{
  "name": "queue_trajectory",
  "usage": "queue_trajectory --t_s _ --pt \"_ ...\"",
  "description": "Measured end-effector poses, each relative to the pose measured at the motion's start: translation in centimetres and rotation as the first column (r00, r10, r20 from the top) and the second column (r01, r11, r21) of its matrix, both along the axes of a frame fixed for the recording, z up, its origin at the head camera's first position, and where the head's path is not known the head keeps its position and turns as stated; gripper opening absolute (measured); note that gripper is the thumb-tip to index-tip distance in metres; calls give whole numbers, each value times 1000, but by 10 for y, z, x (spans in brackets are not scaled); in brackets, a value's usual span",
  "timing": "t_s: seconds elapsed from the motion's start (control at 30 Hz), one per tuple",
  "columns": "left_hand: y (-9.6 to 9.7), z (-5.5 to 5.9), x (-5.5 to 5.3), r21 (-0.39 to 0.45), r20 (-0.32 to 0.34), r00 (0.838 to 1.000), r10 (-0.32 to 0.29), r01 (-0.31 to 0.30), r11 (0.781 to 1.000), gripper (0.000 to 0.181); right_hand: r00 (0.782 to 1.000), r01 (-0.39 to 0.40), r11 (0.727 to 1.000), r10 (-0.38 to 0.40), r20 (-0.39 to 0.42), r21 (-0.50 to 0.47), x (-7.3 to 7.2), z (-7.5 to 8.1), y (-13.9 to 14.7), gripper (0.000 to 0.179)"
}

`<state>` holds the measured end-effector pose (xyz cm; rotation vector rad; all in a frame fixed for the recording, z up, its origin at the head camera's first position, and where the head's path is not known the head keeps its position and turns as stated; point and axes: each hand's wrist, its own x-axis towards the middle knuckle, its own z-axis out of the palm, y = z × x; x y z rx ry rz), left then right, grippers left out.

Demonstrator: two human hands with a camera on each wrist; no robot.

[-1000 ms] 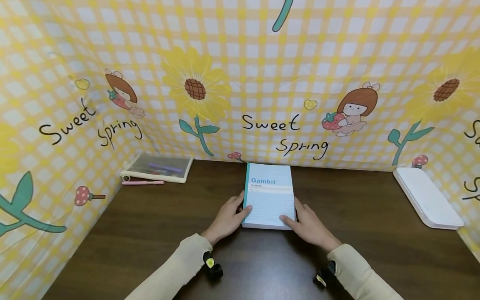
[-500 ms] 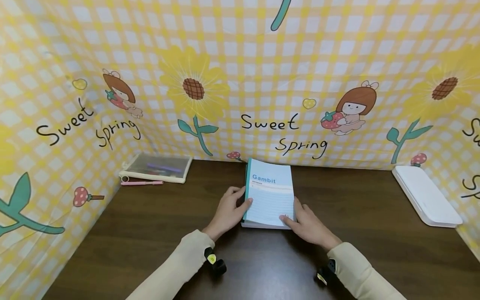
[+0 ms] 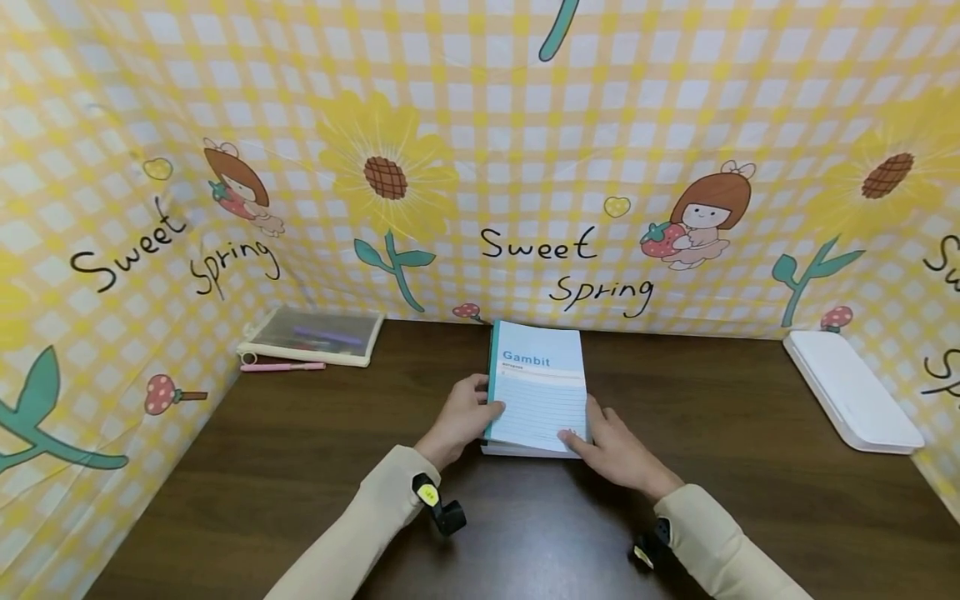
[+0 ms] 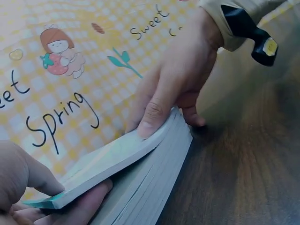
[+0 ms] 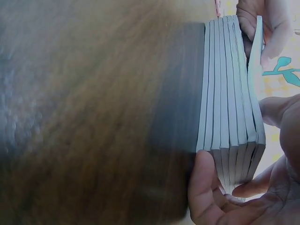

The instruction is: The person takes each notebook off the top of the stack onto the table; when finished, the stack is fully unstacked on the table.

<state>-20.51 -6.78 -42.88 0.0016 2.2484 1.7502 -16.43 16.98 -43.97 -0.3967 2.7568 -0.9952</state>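
A stack of notebooks [image 5: 225, 89] lies on the table, topped by a pale blue notebook [image 3: 542, 392] marked "Gambit". My left hand [image 3: 463, 417] pinches the top notebook at its green spine, thumb above and fingers beneath. That side is raised, and the left wrist view shows a wedge-shaped gap over the notebooks below. My right hand [image 3: 617, 443] grips the right side of the stack, its thumb over the top cover near the front corner. In the right wrist view, fingers [image 5: 204, 187] of this hand lie along the end of the stack, low by the table.
A mesh zip pouch [image 3: 311, 335] with pens inside lies at the back left, a pink pen [image 3: 283, 367] in front of it. At the right stands a white flat case [image 3: 855, 392]. Yellow checked cloth [image 3: 525, 167] walls the table's back and sides.
The top notebook's spine side has come up from the stack, then dipped slightly. My left wrist has turned and shifted a little to the right; my right hand has stayed in place.
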Motion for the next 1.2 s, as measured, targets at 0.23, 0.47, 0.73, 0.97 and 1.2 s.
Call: queue_trajectory --t_s 0.23,0.47,0.73,0.97,1.2 --pt "-3 -2 0 33 26 999 23 -24 999 49 1000 -7 1000 7 -3 -4 0 0 -2 82" --pt "-14 -1 3 53 50 996 69 -72 996 48 998 -29 1000 29 55 0 2 -3 -5 74" --pt "-53 2 17 85 39 994 99 -102 991 46 998 -57 998 57 2 35 6 -5 -5 65" --pt "-118 6 54 122 74 990 118 -127 984 49 997 -65 996 67 -31 57 7 0 0 65" --pt "-196 -1 89 62 138 976 166 -176 982 59 996 -72 995 76 -45 69 6 0 2 66"
